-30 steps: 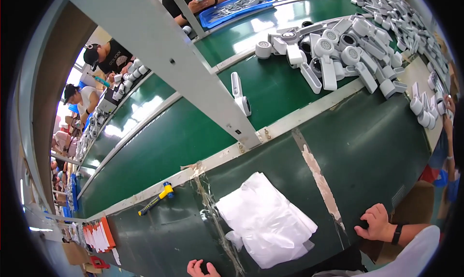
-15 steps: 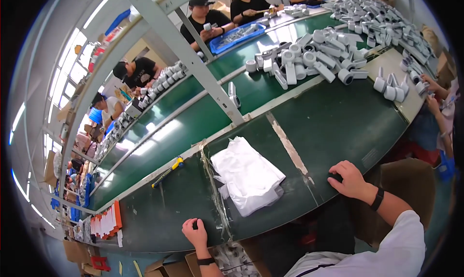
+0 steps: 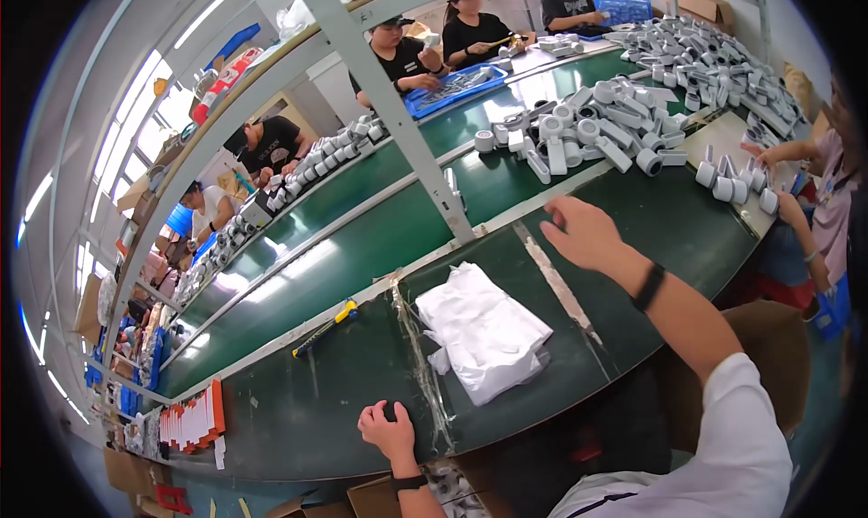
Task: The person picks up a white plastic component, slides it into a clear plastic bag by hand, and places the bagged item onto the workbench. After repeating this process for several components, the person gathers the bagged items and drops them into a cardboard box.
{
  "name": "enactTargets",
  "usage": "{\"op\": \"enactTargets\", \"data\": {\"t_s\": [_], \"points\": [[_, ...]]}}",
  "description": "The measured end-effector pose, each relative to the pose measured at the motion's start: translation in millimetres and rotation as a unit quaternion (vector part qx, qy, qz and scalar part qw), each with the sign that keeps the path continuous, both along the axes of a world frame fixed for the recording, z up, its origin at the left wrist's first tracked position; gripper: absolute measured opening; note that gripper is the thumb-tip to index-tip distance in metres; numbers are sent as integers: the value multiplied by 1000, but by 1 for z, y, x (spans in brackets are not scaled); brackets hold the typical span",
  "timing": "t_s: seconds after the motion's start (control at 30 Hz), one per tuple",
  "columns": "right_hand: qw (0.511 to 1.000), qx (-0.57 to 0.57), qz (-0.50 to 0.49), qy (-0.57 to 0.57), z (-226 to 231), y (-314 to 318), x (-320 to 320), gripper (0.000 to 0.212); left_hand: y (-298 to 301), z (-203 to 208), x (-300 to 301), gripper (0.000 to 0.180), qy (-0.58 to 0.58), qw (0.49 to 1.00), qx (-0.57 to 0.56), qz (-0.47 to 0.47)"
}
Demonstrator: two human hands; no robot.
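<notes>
My left hand (image 3: 389, 430) rests at the near edge of the dark green worktop, its fingers curled in. A dark patch shows between thumb and fingers, and whatever may be inside is hidden. Over the worktop, past the stack of thin white plastic bags (image 3: 484, 333), my right hand (image 3: 583, 235) reaches forward. Its fingers are slightly bent and apart, with nothing seen in them. Beyond it lies a large heap of grey-white plastic parts (image 3: 588, 129), each with a round ring-like head and a flat handle.
A yellow-and-black utility knife (image 3: 325, 328) lies left of the bags. Orange-and-white flat cartons (image 3: 194, 419) stand at the left end. A metal post (image 3: 398, 111) rises along the far edge. Co-workers handle parts across the belt (image 3: 362, 220); another person's hands (image 3: 782, 179) work at the right.
My right hand has left the near edge and swung forward and left toward the heap. My left hand stays at the edge. The view has shifted slightly.
</notes>
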State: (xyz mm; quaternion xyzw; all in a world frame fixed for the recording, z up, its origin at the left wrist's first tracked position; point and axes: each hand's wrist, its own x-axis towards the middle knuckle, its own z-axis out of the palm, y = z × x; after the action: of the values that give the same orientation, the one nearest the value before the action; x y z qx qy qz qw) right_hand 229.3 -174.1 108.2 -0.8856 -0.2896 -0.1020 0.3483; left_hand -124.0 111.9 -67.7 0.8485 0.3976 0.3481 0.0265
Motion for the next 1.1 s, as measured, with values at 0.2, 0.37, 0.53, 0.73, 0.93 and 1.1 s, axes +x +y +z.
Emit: {"op": "enactTargets", "data": {"t_s": [0.2,0.37,0.53,0.73,0.93,1.1], "points": [[992,-121,-39,17,-72,116,83,43,5,0,3,23,5,997,-69,29],[986,-152,-34,-66,-102,178,135,49,-4,8,4,23,41,995,-67,59],[958,-270,24,-96,-102,227,165,49,-4,9,6,24,64,994,-64,61],[957,-271,90,-56,-111,244,178,40,-2,10,11,25,84,992,-68,66],[959,-222,125,-123,-106,227,174,41,-2,11,6,25,69,995,-45,60],[949,-231,161,-141,-119,209,164,36,-3,8,9,23,68,996,-31,50]]}}
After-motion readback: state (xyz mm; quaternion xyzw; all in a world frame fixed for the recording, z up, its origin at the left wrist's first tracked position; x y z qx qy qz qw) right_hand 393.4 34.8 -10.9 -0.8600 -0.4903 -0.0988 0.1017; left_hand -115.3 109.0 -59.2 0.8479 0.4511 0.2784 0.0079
